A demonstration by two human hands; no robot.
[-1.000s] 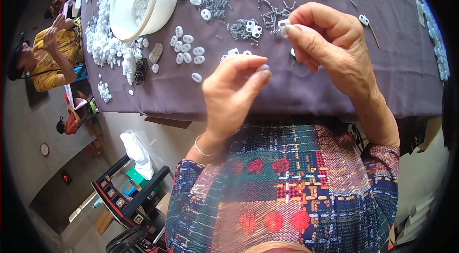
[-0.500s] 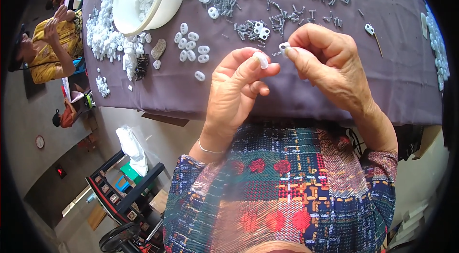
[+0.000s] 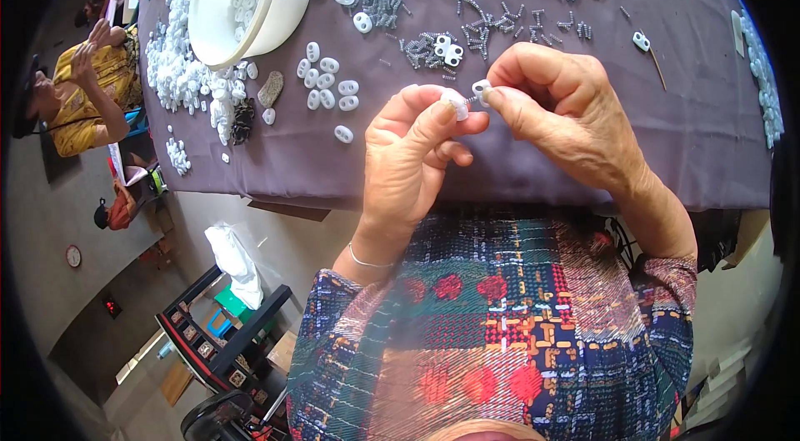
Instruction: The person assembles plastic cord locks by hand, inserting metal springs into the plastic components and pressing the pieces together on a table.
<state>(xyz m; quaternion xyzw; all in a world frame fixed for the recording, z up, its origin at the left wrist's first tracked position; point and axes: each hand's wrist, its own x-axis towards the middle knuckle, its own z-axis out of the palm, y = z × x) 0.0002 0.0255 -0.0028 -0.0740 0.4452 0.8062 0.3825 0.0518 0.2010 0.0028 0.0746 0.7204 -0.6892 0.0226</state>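
Note:
Between the thumb and fingers of my left hand is a white oval cord lock shell, its near end partly under the thumb. My right hand pinches a small white two-holed cord lock insert. A thin metal spring sticks out from the insert toward the shell and looks to reach its edge; whether it is inside I cannot tell. Just beyond my fingers lie several loose white inserts among small springs. Left of my left hand sits a group of white oval cord locks.
A white tub holding small white parts stands at the far left beside a large heap of white pieces. A stone lies near it. At right are a thin stick and one white insert. Other people sit further left.
My right hand has moved left, bringing the insert and its spring up to the shell in my left hand. The view has shifted slightly.

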